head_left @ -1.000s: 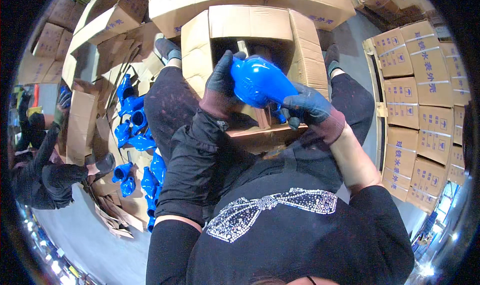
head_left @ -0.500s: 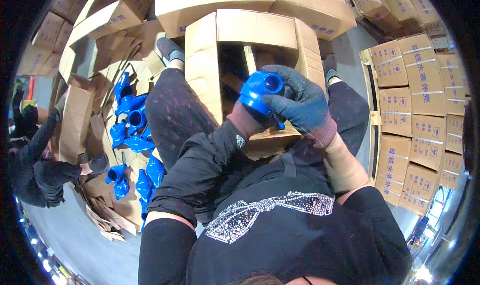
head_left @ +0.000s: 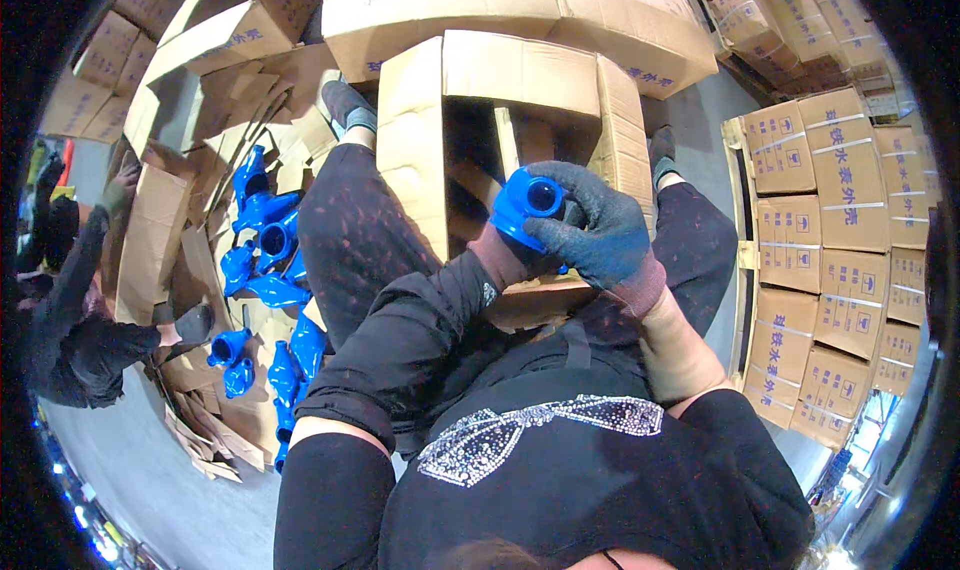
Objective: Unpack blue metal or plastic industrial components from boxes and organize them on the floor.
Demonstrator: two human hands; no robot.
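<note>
Over a cardboard carton [head_left: 412, 160] between my legs, both gloved hands hold a glossy blue water meter body [head_left: 514, 206]. Its round side opening faces up and shows dark inside. My right hand [head_left: 600, 228], in a dark grey-blue glove, has its fingers curled round the right side and upper edge. My left hand [head_left: 508, 257] grips from below and behind; its cuff and wrist show, while the piece hides most of its fingers. Part of another blue piece shows just under my hands.
Several blue water meter bodies [head_left: 275, 290] lie in a heap on flattened cardboard [head_left: 262, 325] to my left. A person [head_left: 85, 315] sits beyond them by an upright cardboard piece [head_left: 150, 240]. Strapped cartons [head_left: 845, 170] are stacked on a pallet at right; large boxes [head_left: 440, 15] stand ahead.
The water meter body has turned a little in my hands, its side opening now showing more squarely. The whole view has shifted slightly. Both hands keep their hold.
</note>
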